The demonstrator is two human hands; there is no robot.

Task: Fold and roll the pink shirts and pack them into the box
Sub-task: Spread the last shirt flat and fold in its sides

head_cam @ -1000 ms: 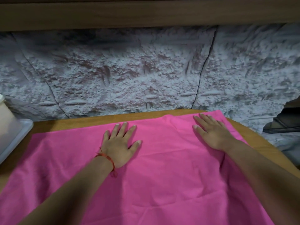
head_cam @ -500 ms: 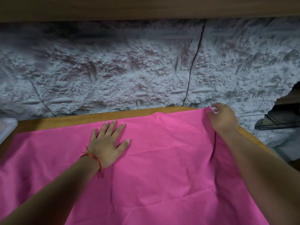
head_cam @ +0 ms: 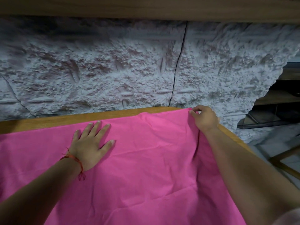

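Note:
A pink shirt (head_cam: 146,168) lies spread flat over most of the wooden table (head_cam: 65,118). My left hand (head_cam: 90,143), with a red thread on its wrist, rests palm down on the cloth left of centre, fingers apart. My right hand (head_cam: 205,118) pinches the shirt's far right corner between thumb and fingers at the table's back right edge. A crease runs down the cloth below that hand. The box is out of view.
A rough white stone-textured wall (head_cam: 129,70) stands right behind the table, under a wooden shelf (head_cam: 146,7). At the right, past the table edge, are dark shelves (head_cam: 279,98) and a wooden frame (head_cam: 285,161) lower down.
My right hand has gone from lying flat on the cloth to the far right corner and closed on it. The view has swung right, so the white container at the left has left the frame.

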